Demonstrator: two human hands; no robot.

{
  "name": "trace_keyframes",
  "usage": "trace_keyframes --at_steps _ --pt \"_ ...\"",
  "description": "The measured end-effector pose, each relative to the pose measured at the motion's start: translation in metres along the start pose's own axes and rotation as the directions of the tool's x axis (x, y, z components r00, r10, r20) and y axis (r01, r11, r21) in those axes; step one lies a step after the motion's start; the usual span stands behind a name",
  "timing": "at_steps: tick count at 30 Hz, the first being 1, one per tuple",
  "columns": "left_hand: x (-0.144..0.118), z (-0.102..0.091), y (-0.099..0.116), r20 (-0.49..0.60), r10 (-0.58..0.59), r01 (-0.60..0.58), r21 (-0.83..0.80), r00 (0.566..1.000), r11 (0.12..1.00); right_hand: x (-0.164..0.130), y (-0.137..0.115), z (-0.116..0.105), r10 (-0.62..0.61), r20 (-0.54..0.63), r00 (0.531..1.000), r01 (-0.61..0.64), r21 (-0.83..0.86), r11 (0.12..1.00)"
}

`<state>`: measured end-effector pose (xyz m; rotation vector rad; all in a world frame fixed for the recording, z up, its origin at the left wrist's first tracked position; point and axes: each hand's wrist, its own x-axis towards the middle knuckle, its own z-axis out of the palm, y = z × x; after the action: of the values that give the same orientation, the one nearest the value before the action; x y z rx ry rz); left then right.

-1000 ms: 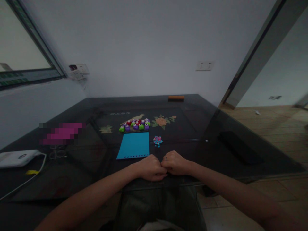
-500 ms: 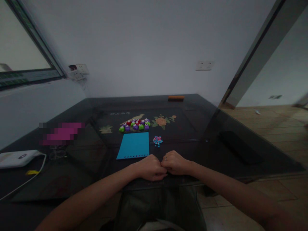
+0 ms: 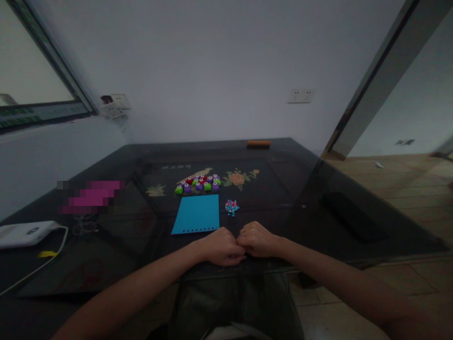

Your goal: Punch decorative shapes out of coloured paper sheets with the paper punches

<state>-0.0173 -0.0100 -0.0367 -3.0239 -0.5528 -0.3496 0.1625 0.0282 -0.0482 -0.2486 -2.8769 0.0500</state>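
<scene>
My left hand (image 3: 220, 245) and my right hand (image 3: 257, 239) rest as loose fists on the near edge of a dark glass table (image 3: 304, 189), knuckles touching; neither holds anything I can see. A ring sits on a right-hand finger. Just beyond the left hand lies a blue sheet of paper (image 3: 197, 214) with a row of small holes along its near edge. To its right is a small pile of pink and blue paper bits (image 3: 231, 206). Farther back stands a cluster of small green, purple and red craft punches (image 3: 198, 183).
A white device (image 3: 24, 233) with a white cable (image 3: 38, 267) lies at the far left, near a blurred pink object (image 3: 90, 196). An orange bar (image 3: 258, 142) sits at the table's back edge. A dark flat object (image 3: 352, 217) lies at right. Wooden floor extends right.
</scene>
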Motion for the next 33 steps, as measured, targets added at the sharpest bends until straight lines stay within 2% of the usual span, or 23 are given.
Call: trace_keyframes --at_steps 9,33 --pt "-0.0001 0.0008 -0.0005 0.007 0.004 -0.004 0.021 1.0 1.0 0.0014 -0.0012 -0.0022 0.003 0.036 0.999 -0.003 0.006 1.0" --pt "0.0015 -0.0023 0.0004 -0.018 0.01 -0.01 0.011 1.0 1.0 -0.0003 0.0003 -0.0002 0.0 0.017 1.0 0.0 0.017 1.0"
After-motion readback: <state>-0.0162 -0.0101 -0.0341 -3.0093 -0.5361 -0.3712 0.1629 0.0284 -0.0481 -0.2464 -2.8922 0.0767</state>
